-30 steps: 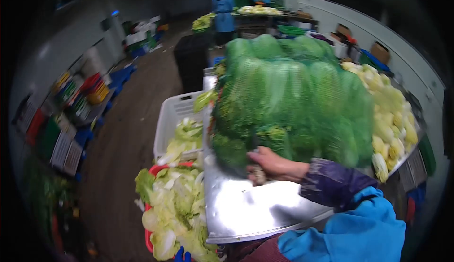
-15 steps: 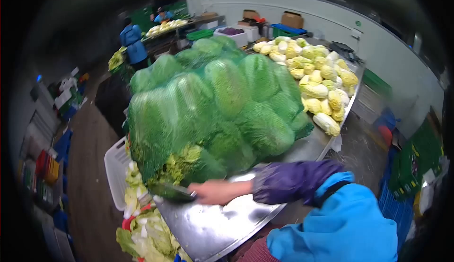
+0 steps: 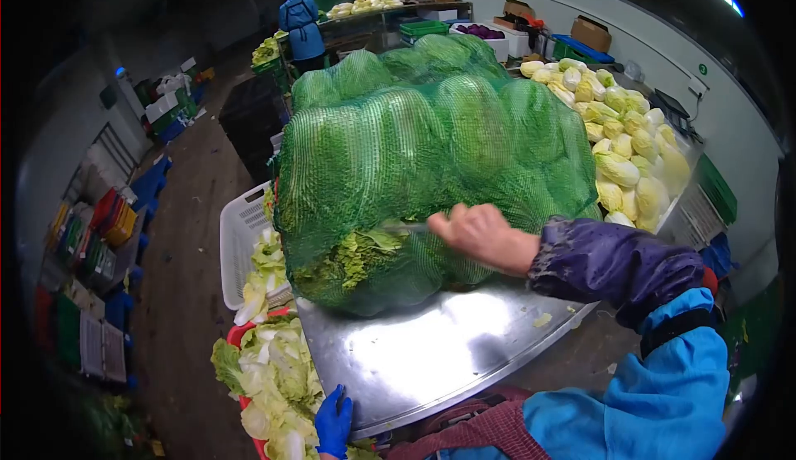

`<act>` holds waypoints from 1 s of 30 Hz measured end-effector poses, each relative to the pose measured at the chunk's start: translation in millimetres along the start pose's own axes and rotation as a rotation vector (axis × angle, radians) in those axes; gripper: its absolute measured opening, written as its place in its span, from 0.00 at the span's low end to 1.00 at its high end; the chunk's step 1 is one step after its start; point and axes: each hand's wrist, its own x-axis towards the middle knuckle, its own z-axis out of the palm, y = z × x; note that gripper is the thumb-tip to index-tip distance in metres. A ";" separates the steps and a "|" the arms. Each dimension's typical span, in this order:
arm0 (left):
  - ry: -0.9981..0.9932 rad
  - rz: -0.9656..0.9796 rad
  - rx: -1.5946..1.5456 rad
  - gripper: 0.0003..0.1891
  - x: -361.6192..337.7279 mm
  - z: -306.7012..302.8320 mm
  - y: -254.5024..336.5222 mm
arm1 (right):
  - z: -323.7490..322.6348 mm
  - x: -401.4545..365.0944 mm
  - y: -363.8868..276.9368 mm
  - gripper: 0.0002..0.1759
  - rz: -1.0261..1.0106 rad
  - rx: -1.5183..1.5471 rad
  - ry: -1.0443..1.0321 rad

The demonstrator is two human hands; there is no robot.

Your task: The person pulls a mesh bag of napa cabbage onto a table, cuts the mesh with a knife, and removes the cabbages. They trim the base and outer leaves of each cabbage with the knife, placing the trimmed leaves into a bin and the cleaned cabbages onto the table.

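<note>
A knife (image 3: 404,226), its blade smeared by motion, is in my bare right hand (image 3: 483,238), whose fingers wrap round the handle. Hand and blade are at the front of a big green mesh sack (image 3: 365,153) packed with Chinese cabbages. Loose green leaves (image 3: 358,257) show by the sack's lower front, just below the blade. My left hand (image 3: 333,423), in a blue glove, is low by the near left table corner with its fingers stretched out. Beside it, trimmed cabbage leaves (image 3: 278,377) fill a red basket (image 3: 238,335).
The sack lies on a steel table (image 3: 414,352). Peeled yellow cabbages (image 3: 626,141) are piled at the far right, near a scale (image 3: 670,105). A white crate (image 3: 236,244) stands left of the table. Two people in blue work at a rear table, one a person with their back turned (image 3: 303,29).
My right hand has lifted the knife from low over the table's left side to higher on the sack's front. My left glove now shows clearly. The view has shifted.
</note>
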 end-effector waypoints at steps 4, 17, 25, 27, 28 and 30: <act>0.004 0.032 -0.029 0.21 6.0 10.1 -2.9 | 0.4 -58.4 87.7 0.07 0.214 -0.039 -0.247; -0.080 0.014 -0.041 0.18 14.5 22.9 44.3 | 11.4 -88.2 161.9 0.07 0.103 -0.012 0.005; -0.094 0.022 -0.008 0.19 17.6 37.7 60.5 | -0.2 -225.6 239.3 0.05 0.480 -0.226 -0.209; -0.044 0.062 -0.104 0.20 35.2 37.9 93.8 | 24.8 -200.8 230.0 0.08 0.304 -0.059 -0.006; -0.023 0.171 -0.109 0.20 46.2 38.2 109.3 | 25.3 -182.6 211.4 0.09 0.330 -0.051 -0.103; 0.027 0.368 -0.122 0.22 70.1 38.9 149.7 | 32.0 -150.4 185.8 0.12 0.382 0.120 -0.193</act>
